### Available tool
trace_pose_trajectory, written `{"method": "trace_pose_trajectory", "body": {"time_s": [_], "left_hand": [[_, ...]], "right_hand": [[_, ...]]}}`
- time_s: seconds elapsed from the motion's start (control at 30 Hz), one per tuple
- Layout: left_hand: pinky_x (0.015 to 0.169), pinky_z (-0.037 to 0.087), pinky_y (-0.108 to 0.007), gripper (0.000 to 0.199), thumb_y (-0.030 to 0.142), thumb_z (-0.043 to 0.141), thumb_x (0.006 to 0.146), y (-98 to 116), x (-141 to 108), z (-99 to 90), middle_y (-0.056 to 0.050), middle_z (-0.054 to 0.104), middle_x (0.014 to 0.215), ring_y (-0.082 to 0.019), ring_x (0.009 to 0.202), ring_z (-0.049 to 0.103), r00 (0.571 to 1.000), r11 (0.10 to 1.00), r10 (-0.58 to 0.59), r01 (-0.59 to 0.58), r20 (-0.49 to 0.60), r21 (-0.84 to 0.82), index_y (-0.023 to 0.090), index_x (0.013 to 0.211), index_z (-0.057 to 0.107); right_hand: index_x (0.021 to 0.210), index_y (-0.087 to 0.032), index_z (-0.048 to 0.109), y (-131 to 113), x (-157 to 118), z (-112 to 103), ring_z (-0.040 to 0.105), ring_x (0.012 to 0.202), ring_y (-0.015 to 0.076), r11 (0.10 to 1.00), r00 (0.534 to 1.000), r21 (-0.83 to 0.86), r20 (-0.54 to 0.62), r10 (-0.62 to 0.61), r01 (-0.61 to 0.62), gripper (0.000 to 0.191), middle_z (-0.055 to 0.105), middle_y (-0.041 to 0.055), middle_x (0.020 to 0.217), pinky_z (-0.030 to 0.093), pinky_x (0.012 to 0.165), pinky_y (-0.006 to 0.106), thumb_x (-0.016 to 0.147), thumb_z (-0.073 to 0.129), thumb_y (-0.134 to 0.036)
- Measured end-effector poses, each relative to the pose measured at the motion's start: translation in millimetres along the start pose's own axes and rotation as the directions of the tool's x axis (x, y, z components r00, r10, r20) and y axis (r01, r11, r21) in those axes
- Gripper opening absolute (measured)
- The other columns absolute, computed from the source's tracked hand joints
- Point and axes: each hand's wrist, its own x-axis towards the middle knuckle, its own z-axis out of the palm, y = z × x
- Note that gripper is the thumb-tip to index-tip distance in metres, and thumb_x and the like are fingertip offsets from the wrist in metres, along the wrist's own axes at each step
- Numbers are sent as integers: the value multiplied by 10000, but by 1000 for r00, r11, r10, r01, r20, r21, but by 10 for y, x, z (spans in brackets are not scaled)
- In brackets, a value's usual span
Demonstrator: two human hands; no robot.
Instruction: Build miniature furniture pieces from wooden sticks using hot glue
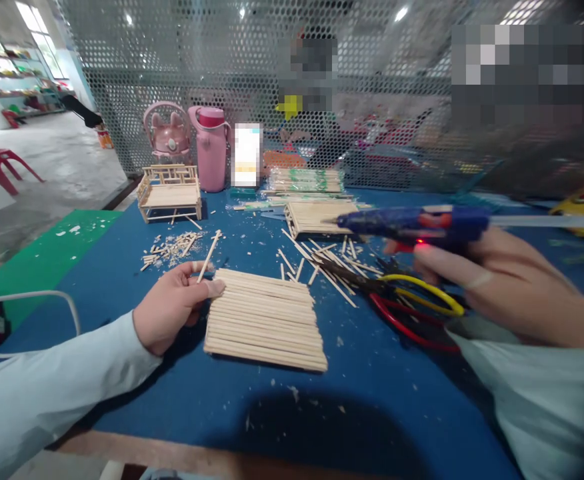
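Closed fingers of my left hand pinch a short wooden stick, which tilts up to the right. The same thumb rests at the upper left corner of a flat panel of parallel wooden sticks on the blue table. Off to the right, my right hand grips a blue hot glue gun in the air. Its nozzle points left and a red light glows on it; motion blurs it a little. Under the glue gun lie scissors or pliers with red and yellow handles.
Small stick pieces and longer loose sticks lie on the blue table. Behind are a miniature wooden bench, another stick piece, a pink bottle, a phone and packed sticks. Perforated metal mesh stands behind them.
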Motion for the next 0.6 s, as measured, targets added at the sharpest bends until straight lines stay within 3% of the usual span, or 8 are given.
{"method": "trace_pose_trajectory", "body": {"time_s": [0.1, 0.17, 0.27, 0.33, 0.43, 0.5, 0.6], "left_hand": [[349, 116, -159, 403, 319, 690, 653, -23, 8, -7, 100, 391, 508, -25, 366, 203, 997, 994, -67, 64, 26, 88, 194, 950, 448], [361, 168, -174, 412, 342, 664, 682, -46, 8, -14, 98, 387, 506, -43, 375, 234, 998, 978, -44, 35, 39, 207, 182, 996, 450], [502, 357, -235, 316, 366, 550, 783, -62, 26, -57, 25, 520, 632, -112, 521, 442, 976, 856, 216, -193, 7, 480, 166, 1016, 473], [663, 406, -294, 216, 318, 435, 851, -40, 47, -101, -32, 567, 771, -161, 697, 513, 888, 657, 459, -355, 20, 665, 165, 984, 510], [752, 408, -308, 229, 193, 365, 857, 49, 69, -129, -59, 552, 831, -185, 801, 517, 699, 311, 691, -515, 181, 799, 162, 950, 572], [738, 421, -285, 263, 135, 389, 829, 120, 67, -91, -60, 556, 836, -180, 801, 526, 592, 139, 740, -599, 318, 789, 165, 989, 596], [736, 430, -260, 339, 68, 402, 807, 173, 58, 22, -59, 586, 893, -168, 823, 543, 506, 9, 733, -675, 454, 738, 188, 1056, 598]], "right_hand": [[977, -172, 491, 77, 264, 186, 578, 809, 267, 989, 999, -147, 44, -8, 15, 343, 593, 130, 943, 461, 727, 407, 713, 455, -388], [1055, -151, 446, 158, 426, 359, 581, 773, 282, 939, 990, -343, 116, 75, -31, 400, 598, 149, 926, 451, 658, 404, 739, 437, -397], [1052, -150, 479, 306, 578, 595, 595, 761, 292, 878, 969, -471, 245, 39, 84, 355, 629, 157, 918, 438, 605, 378, 788, 410, -377], [1038, -150, 521, 356, 599, 668, 599, 816, 304, 859, 964, -480, 262, -55, 180, 328, 640, 163, 971, 446, 625, 386, 777, 442, -330], [1089, -150, 551, 220, 501, 612, 571, 966, 329, 839, 968, -483, 114, -222, 249, 357, 593, 168, 1157, 443, 747, 450, 772, 476, -297], [1129, -152, 550, -15, 351, 515, 545, 1051, 307, 856, 938, -408, 1, -348, 318, 351, 568, 153, 1216, 418, 839, 455, 826, 435, -289], [1155, -191, 545, -400, 62, 402, 563, 1055, 243, 839, 862, -197, 95, -498, 507, 326, 620, 94, 1156, 417, 868, 393, 877, 397, -275]]}}
